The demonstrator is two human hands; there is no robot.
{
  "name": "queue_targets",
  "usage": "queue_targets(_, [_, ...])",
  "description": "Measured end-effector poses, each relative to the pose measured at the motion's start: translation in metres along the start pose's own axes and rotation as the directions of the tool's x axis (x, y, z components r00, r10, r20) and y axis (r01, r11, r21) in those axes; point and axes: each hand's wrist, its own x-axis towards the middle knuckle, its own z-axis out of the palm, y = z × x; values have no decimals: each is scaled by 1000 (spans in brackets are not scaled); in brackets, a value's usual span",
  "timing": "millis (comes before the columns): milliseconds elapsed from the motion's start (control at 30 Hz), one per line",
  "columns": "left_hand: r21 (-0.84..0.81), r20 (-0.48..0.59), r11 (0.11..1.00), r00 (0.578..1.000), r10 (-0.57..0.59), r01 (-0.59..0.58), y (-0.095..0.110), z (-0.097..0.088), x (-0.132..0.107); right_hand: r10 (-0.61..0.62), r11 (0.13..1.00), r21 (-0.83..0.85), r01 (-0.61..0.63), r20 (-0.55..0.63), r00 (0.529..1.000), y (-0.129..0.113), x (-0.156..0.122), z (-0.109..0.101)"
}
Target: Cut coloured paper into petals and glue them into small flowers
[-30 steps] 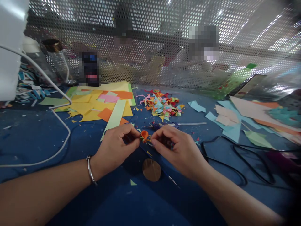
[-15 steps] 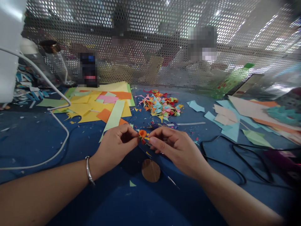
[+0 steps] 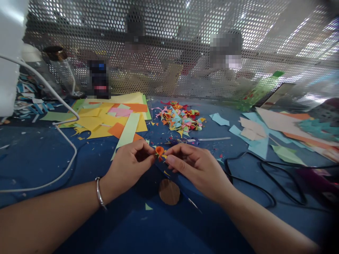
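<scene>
My left hand [image 3: 129,165] and my right hand [image 3: 197,167] meet over the blue table [image 3: 159,225], both pinching a small orange paper piece [image 3: 159,151] between thumb and fingers. A silver bangle [image 3: 99,193] circles my left wrist. Just below my hands lies a brown round disc [image 3: 169,191]. Behind them sits a heap of small coloured folded paper bits [image 3: 181,118].
Yellow, orange and green paper sheets [image 3: 111,118] lie at back left; pale blue and cream scraps [image 3: 254,135] at right. A white cable [image 3: 63,141] curves left, a black cable [image 3: 265,176] right. A thin stick [image 3: 212,139] lies beyond my hands. A perforated metal screen [image 3: 185,42] closes the back.
Both hands have lifted slightly and drawn closer together around the orange piece; my right fingers now pinch it from the right.
</scene>
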Motion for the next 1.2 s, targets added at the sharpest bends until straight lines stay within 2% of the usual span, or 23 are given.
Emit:
queue_targets(233, [116, -3, 992, 999, 54, -54, 8, -1, -3, -30, 997, -72, 27, -39, 999, 1, 0, 4])
queue_targets(533, [-58, 31, 996, 997, -67, 69, -2, 3, 0, -58, 991, -125, 50, -60, 997, -1, 0, 5])
queue_targets(1200, [-139, 25, 984, 994, -109, 112, 2, 3, 1, -121, 979, -180, 101, -107, 987, 2, -1, 8])
